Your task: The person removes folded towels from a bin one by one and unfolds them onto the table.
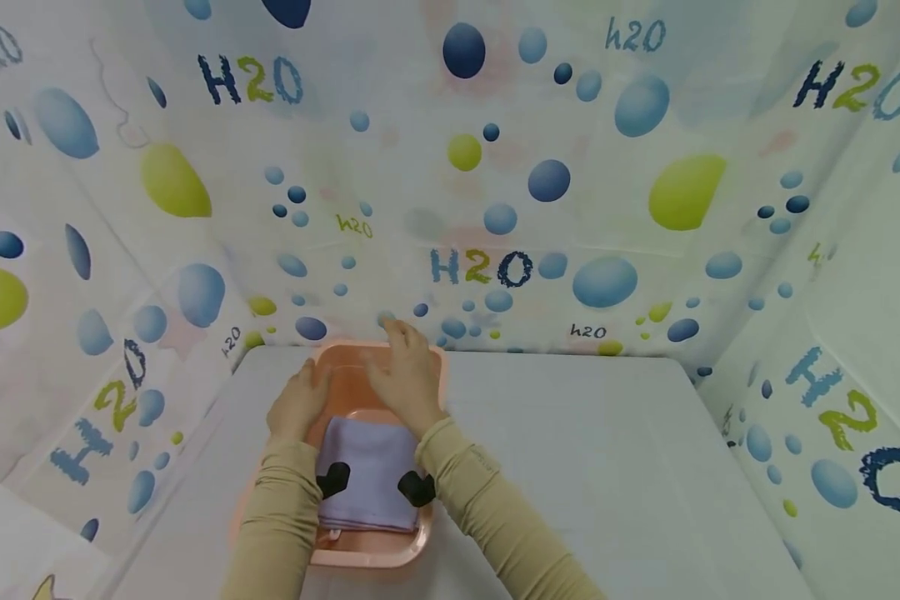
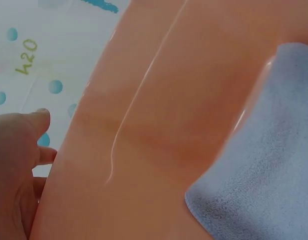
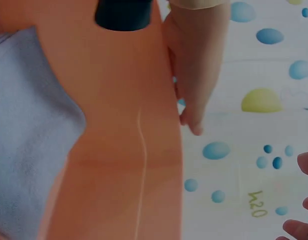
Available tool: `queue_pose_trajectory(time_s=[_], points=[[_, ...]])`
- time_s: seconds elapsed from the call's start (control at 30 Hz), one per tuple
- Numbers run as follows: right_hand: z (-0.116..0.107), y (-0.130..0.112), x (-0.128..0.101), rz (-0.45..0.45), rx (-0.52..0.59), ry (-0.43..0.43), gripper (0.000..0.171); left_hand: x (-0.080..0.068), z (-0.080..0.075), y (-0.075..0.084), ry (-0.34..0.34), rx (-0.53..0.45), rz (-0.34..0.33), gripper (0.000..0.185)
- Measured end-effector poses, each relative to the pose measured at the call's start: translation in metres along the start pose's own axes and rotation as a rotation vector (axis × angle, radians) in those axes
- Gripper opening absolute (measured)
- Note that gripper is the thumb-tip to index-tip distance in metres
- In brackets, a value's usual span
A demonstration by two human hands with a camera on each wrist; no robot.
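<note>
- White sheeting (image 1: 397, 167) printed with blue and green bubbles and "H2O" lettering rises behind and beside a pale surface (image 1: 570, 467).
- Lavender cloth (image 1: 371, 458), folded into a neat square pad, lies on the bottom of a peach basin (image 1: 371, 560), toward its near end; a small white tag shows by its near edge.
- Basin sits upright on the surface, left of the middle, its far rim close to the sheeting.
- Left hand (image 1: 300, 404) reaches forward along the basin's left side, thumb inward, fingers relaxed and apart with nothing between them; whether they touch the rim, I cannot tell.
- Right hand (image 1: 408, 375) angles forward and leftward by the far right corner, fingers extended and spread, gripping nothing; contact with the rim is unclear.
- Both forearms, in beige sleeves (image 1: 487, 500), come from the near edge on either side of the cloth.
- Dark wrist cameras (image 1: 417, 488) overlap the cloth from view.
</note>
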State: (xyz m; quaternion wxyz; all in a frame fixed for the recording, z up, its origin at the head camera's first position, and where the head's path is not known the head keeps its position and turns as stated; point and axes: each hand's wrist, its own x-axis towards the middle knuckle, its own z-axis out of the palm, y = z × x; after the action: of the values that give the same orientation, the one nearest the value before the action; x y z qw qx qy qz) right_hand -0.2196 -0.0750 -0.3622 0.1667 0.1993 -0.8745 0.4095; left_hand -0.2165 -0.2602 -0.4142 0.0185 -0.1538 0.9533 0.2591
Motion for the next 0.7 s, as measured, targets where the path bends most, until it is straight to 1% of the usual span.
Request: queue_pose_trajectory(time_s=[0.13, 0.27, 0.37, 0.43, 0.57, 0.63, 0.7], points=[[0.013, 0.0, 0.003, -0.006, -0.052, 0.018, 0.05, 0.004, -0.003, -0.001, 0.001, -0.025, -0.01, 0.074], [0.032, 0.003, 0.003, -0.044, -0.119, 0.047, 0.046, 0.004, -0.002, 0.002, 0.029, -0.032, -0.003, 0.071], [0.047, 0.006, 0.0, -0.045, -0.111, 0.049, 0.044, 0.004, 0.001, 0.004, 0.044, -0.058, 0.001, 0.071], [0.056, 0.009, -0.003, -0.001, -0.083, 0.026, 0.045, 0.003, 0.003, 0.005, 0.044, -0.083, -0.009, 0.072], [0.069, 0.014, -0.007, 0.135, -0.034, -0.039, 0.047, 0.001, 0.004, 0.003, 0.034, -0.111, -0.041, 0.074], [0.074, 0.016, -0.008, 0.162, -0.048, -0.045, 0.048, 0.0, 0.003, 0.002, 0.025, -0.107, -0.045, 0.074], [0.078, 0.017, -0.008, 0.153, -0.082, -0.044, 0.048, -0.001, 0.0, 0.001, 0.017, -0.105, -0.046, 0.075]])
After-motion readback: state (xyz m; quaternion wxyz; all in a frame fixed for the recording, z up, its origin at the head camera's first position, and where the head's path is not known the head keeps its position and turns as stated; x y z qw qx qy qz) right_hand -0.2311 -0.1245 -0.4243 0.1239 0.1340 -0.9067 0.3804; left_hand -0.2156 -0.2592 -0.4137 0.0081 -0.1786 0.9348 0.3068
